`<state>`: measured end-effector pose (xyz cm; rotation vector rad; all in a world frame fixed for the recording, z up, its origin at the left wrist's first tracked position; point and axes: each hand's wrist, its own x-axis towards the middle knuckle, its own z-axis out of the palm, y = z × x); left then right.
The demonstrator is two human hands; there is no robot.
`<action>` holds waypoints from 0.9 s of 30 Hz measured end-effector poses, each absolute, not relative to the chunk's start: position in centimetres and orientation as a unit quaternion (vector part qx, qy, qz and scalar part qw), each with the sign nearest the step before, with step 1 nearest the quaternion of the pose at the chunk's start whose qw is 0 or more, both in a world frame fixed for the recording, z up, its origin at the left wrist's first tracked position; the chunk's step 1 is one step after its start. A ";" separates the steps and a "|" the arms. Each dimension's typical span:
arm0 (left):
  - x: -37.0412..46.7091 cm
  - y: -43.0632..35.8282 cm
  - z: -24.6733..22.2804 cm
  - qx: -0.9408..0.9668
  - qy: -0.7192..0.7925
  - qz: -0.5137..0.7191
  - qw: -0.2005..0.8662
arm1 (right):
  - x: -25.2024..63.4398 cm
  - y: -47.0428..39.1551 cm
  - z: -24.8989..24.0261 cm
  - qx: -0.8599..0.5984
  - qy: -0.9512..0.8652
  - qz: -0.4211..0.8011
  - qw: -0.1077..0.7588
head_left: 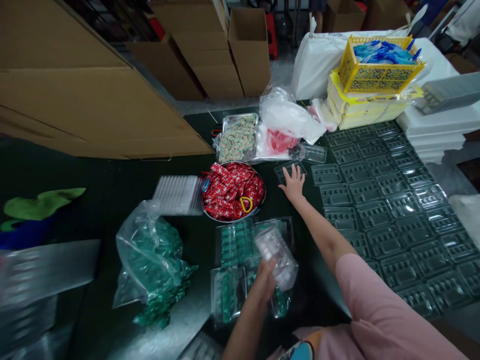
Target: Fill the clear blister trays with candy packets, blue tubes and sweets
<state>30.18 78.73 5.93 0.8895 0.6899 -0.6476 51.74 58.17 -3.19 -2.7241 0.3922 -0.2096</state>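
Observation:
My left hand (267, 275) grips a stack of clear plastic trays (276, 255), held tilted above the table. Under it lie clear trays (229, 242) filled with small green pieces. My right hand (293, 184) reaches forward with fingers spread, its fingertips over a single clear plastic tray (280, 172) lying flat on the dark table. To the left of that hand is a round container of red patterned fabric pieces (230, 190) with a yellow loop on top. A clear bag (150, 245) spills green pieces (161, 302) onto the table at left.
Rows of clear trays (390, 210) cover the right side. Behind stand a metal tray of small pale pieces (238, 140), a plastic bag with red items (281, 140) and a yellow basket (382, 77). A large cardboard box (93, 105) rises at left.

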 end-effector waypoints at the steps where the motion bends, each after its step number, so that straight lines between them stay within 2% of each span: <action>1: 30.1 79.0 5.5 0.416 0.328 -0.298 0.794 | 52.6 58.2 -3.0 -0.973 0.132 -0.070 0.176; 6: 29.8 79.8 3.8 0.408 0.358 -0.299 0.785 | 57.9 57.3 -2.7 -0.972 0.152 -0.072 0.167; 10: 30.3 80.1 3.4 0.406 0.373 -0.300 0.778 | 60.4 54.0 -3.2 -0.933 0.293 -0.116 0.175; 14: 31.0 80.1 3.4 0.399 0.387 -0.314 0.769 | 60.1 48.9 -4.9 -0.906 0.374 -0.105 0.168; 21: 31.4 79.4 3.7 0.401 0.402 -0.322 0.757 | 57.7 40.8 -6.5 -0.958 0.273 -0.049 0.072; 27: 30.9 78.8 2.9 0.396 0.361 -0.328 0.778 | 56.0 37.9 -5.7 -0.979 0.197 -0.006 0.046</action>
